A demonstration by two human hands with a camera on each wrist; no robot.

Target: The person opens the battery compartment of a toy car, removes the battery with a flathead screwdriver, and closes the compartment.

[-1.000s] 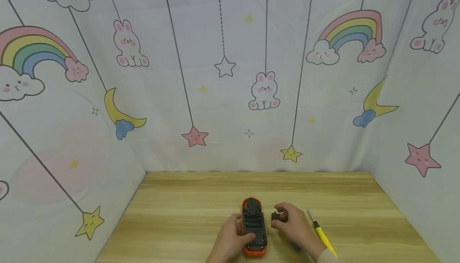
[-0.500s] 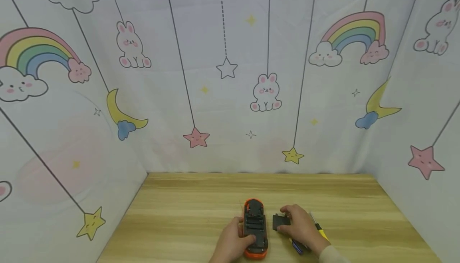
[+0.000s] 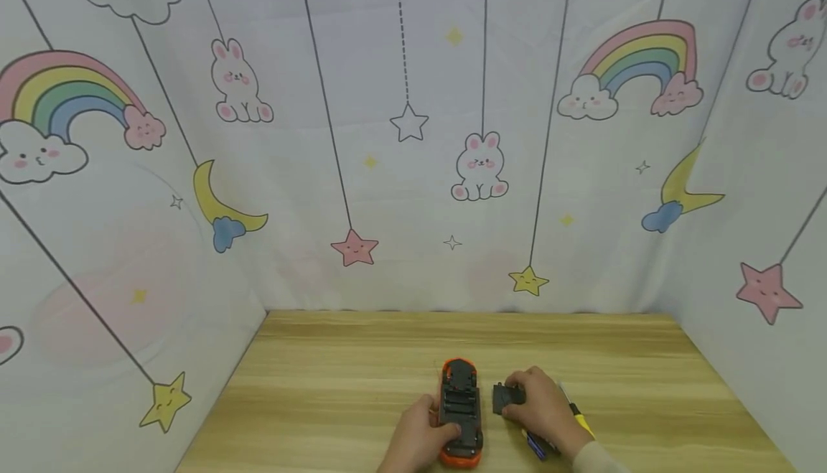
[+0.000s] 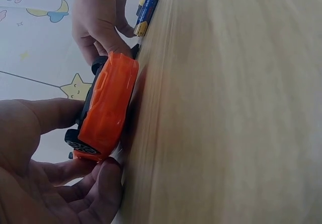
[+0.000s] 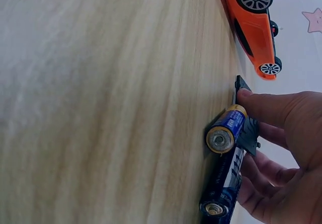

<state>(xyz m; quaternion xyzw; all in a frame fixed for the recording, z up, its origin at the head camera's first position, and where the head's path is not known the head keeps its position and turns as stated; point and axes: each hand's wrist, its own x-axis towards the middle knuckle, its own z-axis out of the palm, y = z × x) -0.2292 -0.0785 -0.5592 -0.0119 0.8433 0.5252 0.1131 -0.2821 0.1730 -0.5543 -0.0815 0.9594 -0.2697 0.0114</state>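
At lower centre of the head view, the left hand (image 3: 416, 442) gripped the upturned orange toy car (image 3: 460, 413) on the worktop (image 3: 323, 387), its battery bay open and seemingly empty. Just right, the right hand (image 3: 543, 410) pinched the black battery cover (image 3: 504, 397). Two batteries (image 5: 226, 168) lay beside it, apparently not yet fitted. The yellow screwdriver (image 3: 578, 419) was mostly hidden

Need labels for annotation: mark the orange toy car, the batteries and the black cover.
orange toy car (image 3: 460, 410): head view, black underside.
batteries (image 5: 227, 131): right wrist view, upper battery's blue body.
black cover (image 3: 505, 397): head view, flat top.
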